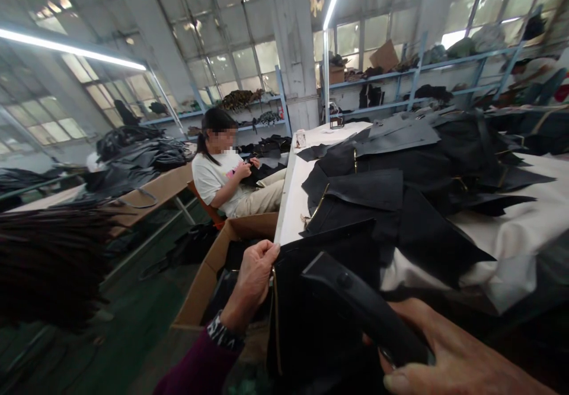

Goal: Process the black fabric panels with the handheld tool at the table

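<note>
My left hand [255,273] is closed in a pinch on the upper corner of a black fabric piece [320,306]. A gold zipper runs down the left edge of that piece, just below my fingers. In my right hand [448,344] is a black handheld tool [362,303] with a long body, a round spot near its front and a blunt, flat end. The tool reaches over the black piece toward my left hand; whether it touches the fabric I cannot tell. More black fabric pieces [355,190] with gold zippers lie on the white table [288,205] beyond.
An open cardboard box [202,282] with dark contents stands left of the table. A seated person [222,169] handles dark material behind it. Dark pieces are heaped on a bench [153,190] at left. Blue shelves [373,79] with goods line the windows.
</note>
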A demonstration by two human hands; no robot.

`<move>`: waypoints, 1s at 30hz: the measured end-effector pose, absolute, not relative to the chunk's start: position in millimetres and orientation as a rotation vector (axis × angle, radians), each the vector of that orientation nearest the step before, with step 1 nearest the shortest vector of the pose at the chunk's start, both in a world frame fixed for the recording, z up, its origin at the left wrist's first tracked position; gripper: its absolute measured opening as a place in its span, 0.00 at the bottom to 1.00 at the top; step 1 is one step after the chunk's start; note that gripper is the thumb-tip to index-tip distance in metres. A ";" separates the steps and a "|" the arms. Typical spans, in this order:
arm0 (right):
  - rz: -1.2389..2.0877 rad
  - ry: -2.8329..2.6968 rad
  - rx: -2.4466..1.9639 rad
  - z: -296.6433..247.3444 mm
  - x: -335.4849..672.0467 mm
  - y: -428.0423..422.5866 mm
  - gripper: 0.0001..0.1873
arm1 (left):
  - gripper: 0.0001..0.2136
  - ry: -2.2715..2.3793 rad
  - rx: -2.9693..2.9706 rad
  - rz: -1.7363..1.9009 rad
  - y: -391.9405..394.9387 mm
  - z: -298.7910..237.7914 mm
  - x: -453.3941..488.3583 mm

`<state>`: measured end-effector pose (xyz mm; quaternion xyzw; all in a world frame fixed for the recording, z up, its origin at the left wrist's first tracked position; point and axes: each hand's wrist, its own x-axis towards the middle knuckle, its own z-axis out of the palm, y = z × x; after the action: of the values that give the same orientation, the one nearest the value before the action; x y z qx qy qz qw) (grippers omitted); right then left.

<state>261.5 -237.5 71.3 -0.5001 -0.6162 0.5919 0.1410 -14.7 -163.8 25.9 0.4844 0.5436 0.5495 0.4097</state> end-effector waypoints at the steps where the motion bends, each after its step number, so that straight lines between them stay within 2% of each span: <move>1: 1.721 -1.777 -1.445 70.0 257.0 -237.6 0.22 | 0.14 1.349 1.176 1.403 -167.0 22.9 -13.2; 11: 1.929 -1.756 -1.304 62.1 242.7 -240.7 0.19 | 0.14 1.213 0.959 1.457 -194.6 14.1 0.9; 15: 1.911 -1.714 -1.233 48.7 249.2 -241.2 0.24 | 0.14 1.191 0.952 1.483 -203.1 13.6 8.6; 30: 1.875 -1.652 -1.157 66.3 260.3 -237.6 0.18 | 0.13 1.201 1.068 1.431 -225.4 -9.8 32.6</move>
<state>260.3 -237.6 66.3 -0.4123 -0.5886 0.6681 0.1929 32.6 -225.4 -9.8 0.4369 0.4913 0.5851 0.4748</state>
